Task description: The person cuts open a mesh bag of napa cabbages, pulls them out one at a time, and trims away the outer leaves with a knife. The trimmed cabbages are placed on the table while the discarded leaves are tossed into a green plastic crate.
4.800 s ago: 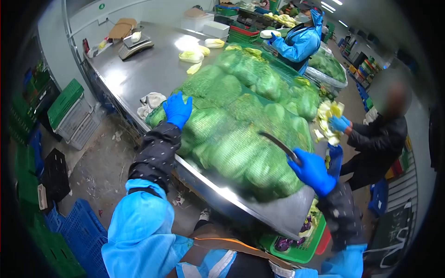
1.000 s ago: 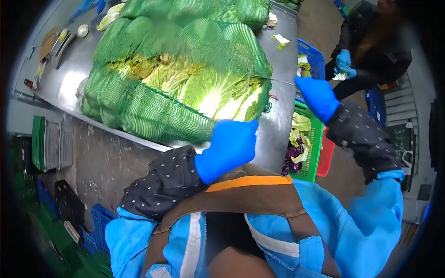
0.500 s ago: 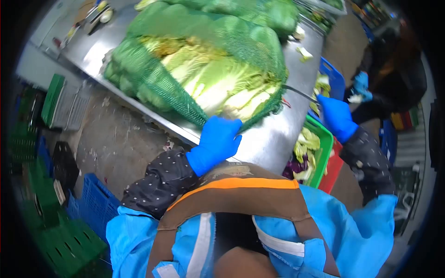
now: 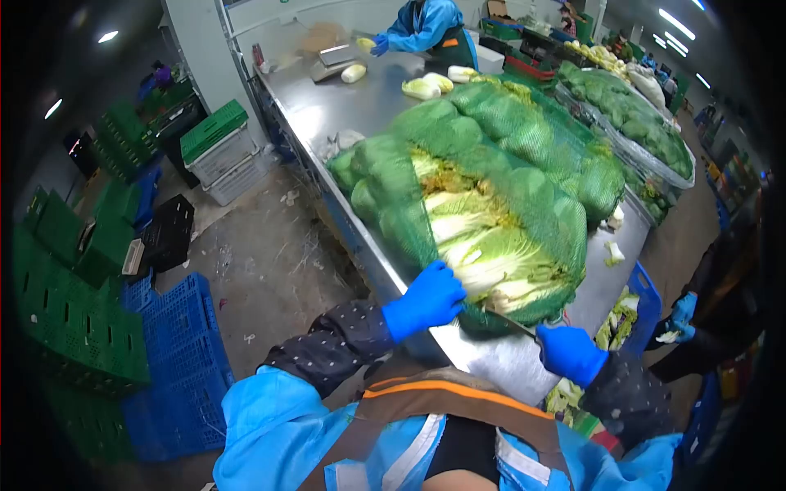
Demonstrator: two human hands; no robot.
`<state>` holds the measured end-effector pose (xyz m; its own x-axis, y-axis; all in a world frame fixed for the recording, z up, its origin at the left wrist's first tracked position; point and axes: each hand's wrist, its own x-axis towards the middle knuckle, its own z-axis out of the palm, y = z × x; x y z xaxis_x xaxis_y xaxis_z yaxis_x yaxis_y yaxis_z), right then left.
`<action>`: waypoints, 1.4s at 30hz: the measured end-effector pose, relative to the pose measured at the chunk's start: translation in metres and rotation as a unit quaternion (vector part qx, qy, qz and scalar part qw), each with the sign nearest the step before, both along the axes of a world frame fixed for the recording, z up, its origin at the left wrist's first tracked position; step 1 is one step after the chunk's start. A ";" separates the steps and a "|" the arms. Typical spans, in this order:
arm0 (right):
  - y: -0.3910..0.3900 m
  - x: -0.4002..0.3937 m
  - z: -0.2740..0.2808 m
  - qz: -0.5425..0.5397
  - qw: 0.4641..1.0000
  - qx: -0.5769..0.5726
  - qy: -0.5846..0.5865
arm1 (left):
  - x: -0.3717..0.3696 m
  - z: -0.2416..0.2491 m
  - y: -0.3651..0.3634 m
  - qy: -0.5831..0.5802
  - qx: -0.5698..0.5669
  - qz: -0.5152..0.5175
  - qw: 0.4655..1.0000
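Note:
A big green mesh sack (image 4: 393, 204) of napa cabbages lies on the steel table (image 4: 344, 106). The mesh is slit open along the near side, and pale cabbage (image 4: 483, 245) shows through the gap. My left hand (image 4: 426, 299), in a blue glove, grips the cut edge of the mesh at the sack's near end. My right hand (image 4: 569, 352), also gloved, holds a knife (image 4: 512, 325) whose blade points at the sack's lower corner, close to my left hand.
More netted cabbage sacks (image 4: 630, 114) lie farther along the table. A person in blue (image 4: 426, 29) works at the scale at the table's far end. Another person's gloved hand (image 4: 679, 315) is at the right. Green and blue crates (image 4: 164, 360) stand on the floor at the left.
The view has lifted from my apron to the whole table. My left hand still grips the mesh; my right hand with the knife has come in closer to the sack's near corner.

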<state>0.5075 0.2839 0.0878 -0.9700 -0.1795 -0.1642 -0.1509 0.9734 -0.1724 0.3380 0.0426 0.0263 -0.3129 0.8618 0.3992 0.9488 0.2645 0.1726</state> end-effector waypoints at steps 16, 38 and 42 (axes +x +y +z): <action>-0.036 0.039 -0.059 -0.100 0.994 0.009 -0.040 | 0.032 -0.067 -0.013 0.032 -0.126 0.020 0.991; -0.005 0.099 -0.193 -0.286 0.958 -0.008 0.027 | -0.022 -0.108 -0.025 -0.040 -0.204 0.024 0.978; 0.027 0.166 -0.193 -0.279 0.956 -0.079 0.047 | -0.024 -0.069 -0.029 -0.344 0.061 0.150 0.925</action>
<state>0.6738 0.3110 -0.1056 -0.9313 0.3539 -0.0857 0.3615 0.8702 -0.3348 0.3142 0.0134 -0.0423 -0.7462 0.6573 0.1053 0.4912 0.4368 0.7536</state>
